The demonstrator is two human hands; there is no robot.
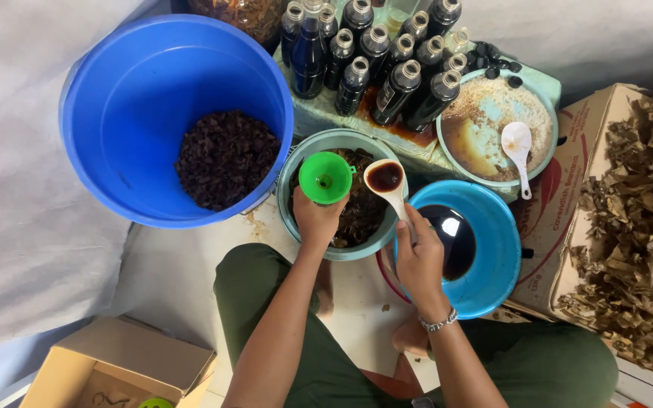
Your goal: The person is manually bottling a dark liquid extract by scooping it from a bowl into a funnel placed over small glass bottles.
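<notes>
My left hand [316, 221] grips something under a green funnel [326, 177], held over a teal bowl [305, 152] of dark wet leaves; what the funnel sits in is hidden by the hand. My right hand [420, 257] holds a white ladle [387, 181] filled with dark brown liquid, its cup just right of the funnel. Below the right hand stands a light blue basin [498, 240] holding dark liquid.
A big blue bucket [122, 83] with dark dried matter stands at the left. Several dark filled bottles [376, 60] stand at the back. A teal bowl [543, 102] with a white spoon [518, 143] sits right of them. Cardboard boxes of dry leaves [636, 227] are at right.
</notes>
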